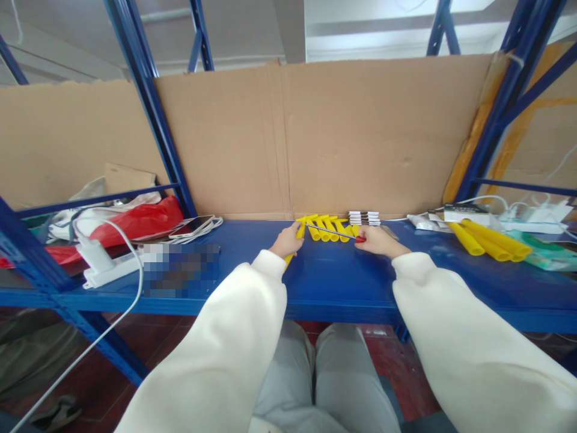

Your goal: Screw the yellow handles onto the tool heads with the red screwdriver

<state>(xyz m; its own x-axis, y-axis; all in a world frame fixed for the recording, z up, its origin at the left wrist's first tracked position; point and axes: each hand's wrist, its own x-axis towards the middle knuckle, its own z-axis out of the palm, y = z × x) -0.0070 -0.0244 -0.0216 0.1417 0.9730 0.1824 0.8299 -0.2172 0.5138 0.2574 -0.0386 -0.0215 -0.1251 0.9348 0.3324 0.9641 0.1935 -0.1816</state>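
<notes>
My left hand is closed round a yellow tube piece standing near the middle of the blue shelf. In my right hand is a screwdriver with a red handle; its metal shaft points left, and the tip reaches the yellow piece at my left hand. Behind the shaft, several yellow tube pieces lie side by side in a row. A small stack of white and black items sits just behind my right hand, against the cardboard.
Loose yellow tubes lie at the right beside a green packet. On the left are a white power strip, cables and red fabric. A cardboard panel closes off the back between blue posts.
</notes>
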